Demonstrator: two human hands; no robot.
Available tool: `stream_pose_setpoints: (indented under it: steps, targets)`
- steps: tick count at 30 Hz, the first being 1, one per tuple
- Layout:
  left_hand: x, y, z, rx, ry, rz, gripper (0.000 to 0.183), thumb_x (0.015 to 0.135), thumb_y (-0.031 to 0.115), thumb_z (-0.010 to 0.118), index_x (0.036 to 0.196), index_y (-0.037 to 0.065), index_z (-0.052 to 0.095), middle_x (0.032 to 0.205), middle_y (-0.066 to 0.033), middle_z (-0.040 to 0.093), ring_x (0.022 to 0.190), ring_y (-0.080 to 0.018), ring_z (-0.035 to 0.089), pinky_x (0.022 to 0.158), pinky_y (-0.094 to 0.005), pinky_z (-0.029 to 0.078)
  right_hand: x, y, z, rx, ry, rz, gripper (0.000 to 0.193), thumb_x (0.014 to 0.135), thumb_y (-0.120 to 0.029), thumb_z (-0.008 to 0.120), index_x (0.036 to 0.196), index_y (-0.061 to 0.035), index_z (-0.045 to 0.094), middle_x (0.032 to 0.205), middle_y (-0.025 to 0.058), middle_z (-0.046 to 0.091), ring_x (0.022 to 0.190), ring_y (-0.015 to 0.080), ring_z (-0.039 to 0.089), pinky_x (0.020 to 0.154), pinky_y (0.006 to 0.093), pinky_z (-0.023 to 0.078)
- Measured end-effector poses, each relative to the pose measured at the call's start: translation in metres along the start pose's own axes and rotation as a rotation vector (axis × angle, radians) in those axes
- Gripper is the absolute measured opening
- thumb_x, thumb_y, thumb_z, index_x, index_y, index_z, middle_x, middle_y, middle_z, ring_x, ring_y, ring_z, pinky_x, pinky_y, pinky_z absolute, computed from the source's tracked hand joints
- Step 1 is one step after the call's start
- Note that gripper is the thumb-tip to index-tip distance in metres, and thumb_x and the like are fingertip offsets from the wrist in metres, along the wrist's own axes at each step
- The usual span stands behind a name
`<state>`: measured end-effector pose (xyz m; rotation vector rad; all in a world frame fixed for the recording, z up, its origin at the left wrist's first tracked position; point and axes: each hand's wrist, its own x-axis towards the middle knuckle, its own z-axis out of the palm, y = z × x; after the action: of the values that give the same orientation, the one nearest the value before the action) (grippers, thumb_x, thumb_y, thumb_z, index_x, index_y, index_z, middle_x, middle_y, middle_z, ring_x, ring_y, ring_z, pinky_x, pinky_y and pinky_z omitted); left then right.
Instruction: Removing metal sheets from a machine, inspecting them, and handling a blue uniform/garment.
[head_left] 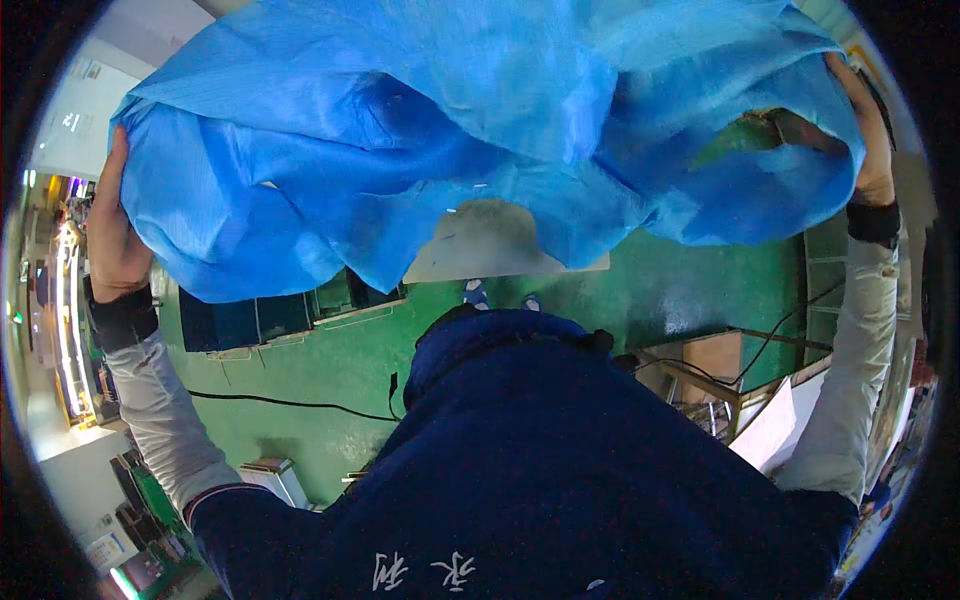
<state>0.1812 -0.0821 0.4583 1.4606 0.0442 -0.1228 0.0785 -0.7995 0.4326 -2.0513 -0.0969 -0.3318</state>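
A wide, crumpled sheet of thin blue cloth spreads across the upper part of the head view, held up in front of me with deep folds and a ragged lower edge. At its left side, my left hand grips the border, with most of the fingers hidden by the cloth. On the far right, my right hand is closed on the opposite edge, its fingers partly tucked behind the material. An opening between folds near that hand shows the floor behind. Both arms are raised and stretched wide apart.
Below lies a green floor, with a black cable running over it at left. A pale board shows under the cloth. Dark panels stand at left, a white box lower down, and a wooden-edged table at right.
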Motion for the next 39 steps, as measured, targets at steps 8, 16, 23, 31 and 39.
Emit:
stream_pose_setpoints:
  steps: [8,16,23,31,39]
  targets:
    - [-0.017,-0.005,-0.005,0.070,-0.160,0.002,0.061,0.105,0.037,0.046,0.154,0.005,0.027,0.146,-0.0110,0.048,0.127,-0.0204,0.051,0.108,-0.0348,0.041,-0.023,-0.057,0.013,0.420,0.312,0.070,0.046,0.100,-0.006,0.050,0.145,-0.0021,0.044,0.128,0.0126,0.061,0.107,0.0199,0.064,0.095,0.0293,0.051]
    - [-0.005,0.007,-0.008,-0.076,-0.245,-0.341,0.061,0.100,0.052,0.050,0.145,0.011,0.045,0.134,-0.0070,0.056,0.117,-0.0185,0.057,0.101,-0.0343,0.046,-0.018,-0.040,-0.013,0.408,0.289,0.198,0.045,0.102,-0.011,0.049,0.146,-0.0052,0.044,0.125,0.0106,0.062,0.103,0.0170,0.064,0.093,0.0273,0.052]
    - [0.011,-0.024,0.017,-0.050,-0.195,-0.194,0.062,0.100,0.055,0.048,0.139,0.007,0.049,0.128,-0.0090,0.060,0.110,-0.0177,0.061,0.095,-0.0333,0.050,-0.017,-0.035,0.005,0.169,0.130,0.069,0.050,0.098,-0.011,0.054,0.146,-0.0038,0.045,0.141,0.0114,0.053,0.122,0.0206,0.056,0.108,0.0320,0.041]
    - [0.041,-0.083,0.051,-0.117,-0.177,-0.363,0.059,0.100,0.047,0.051,0.138,0.002,0.048,0.129,-0.0144,0.060,0.113,-0.0248,0.062,0.100,-0.0404,0.049,0.023,0.016,0.042,0.703,-0.159,0.669,0.046,0.098,-0.032,0.061,0.131,-0.0006,0.057,0.124,0.0113,0.066,0.110,0.0203,0.064,0.102,0.0341,0.048]
    - [0.152,-0.176,0.080,-0.139,-0.247,-0.495,0.059,0.099,0.046,0.055,0.138,0.001,0.049,0.132,-0.0144,0.059,0.116,-0.0247,0.060,0.102,-0.0389,0.048,0.078,0.120,0.118,0.710,-0.038,0.857,0.042,0.096,-0.032,0.062,0.129,-0.0047,0.059,0.119,0.0087,0.067,0.103,0.0181,0.066,0.093,0.0318,0.052]
